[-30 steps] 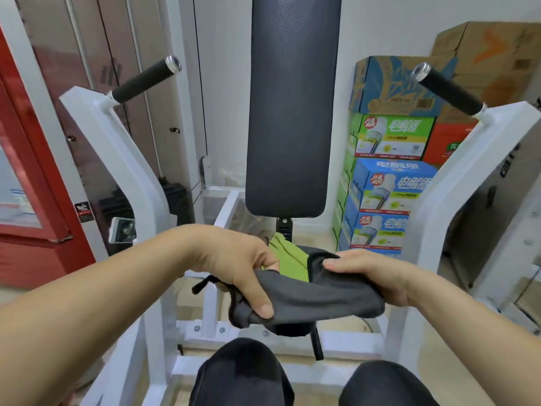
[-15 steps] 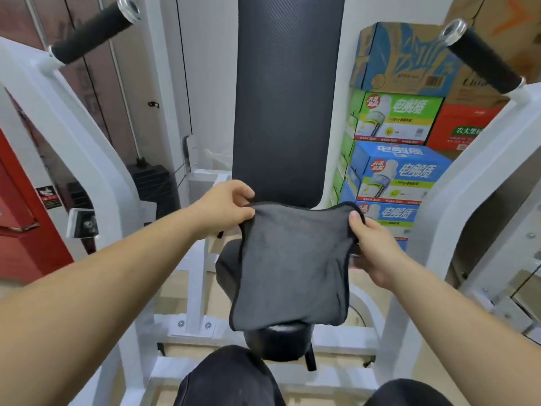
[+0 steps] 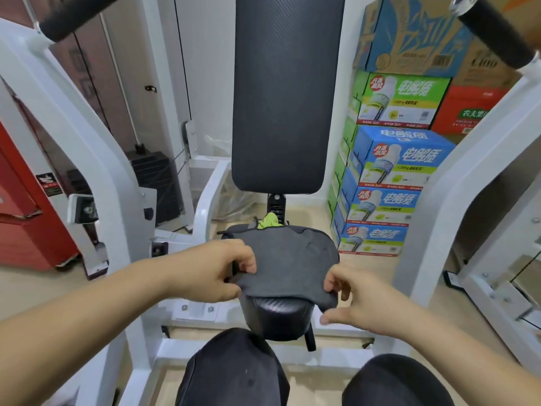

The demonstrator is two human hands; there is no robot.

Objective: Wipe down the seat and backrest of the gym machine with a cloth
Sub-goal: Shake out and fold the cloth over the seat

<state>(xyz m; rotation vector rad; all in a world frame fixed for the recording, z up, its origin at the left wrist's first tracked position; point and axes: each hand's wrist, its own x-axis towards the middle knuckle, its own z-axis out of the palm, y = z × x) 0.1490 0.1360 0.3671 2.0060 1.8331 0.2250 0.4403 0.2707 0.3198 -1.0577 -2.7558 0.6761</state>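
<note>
On seat (image 3: 276, 310) now, cloth (image 3: 288, 259), formerly aloft

The cloth (image 3: 287, 259) lies spread on the seat (image 3: 278, 315), covering most of its top. The left hand (image 3: 216, 273) pinches the near left corner of the cloth, and the right hand (image 3: 360, 300) pinches the near right corner. The backrest (image 3: 287, 92) stands upright behind the seat. A second rag (image 3: 270, 220) lies at the back edge of the seat, under the backrest. The stacked boxes (image 3: 395, 159) stand to the right behind. The weight stack (image 3: 155, 183) stands to the left behind.
</note>
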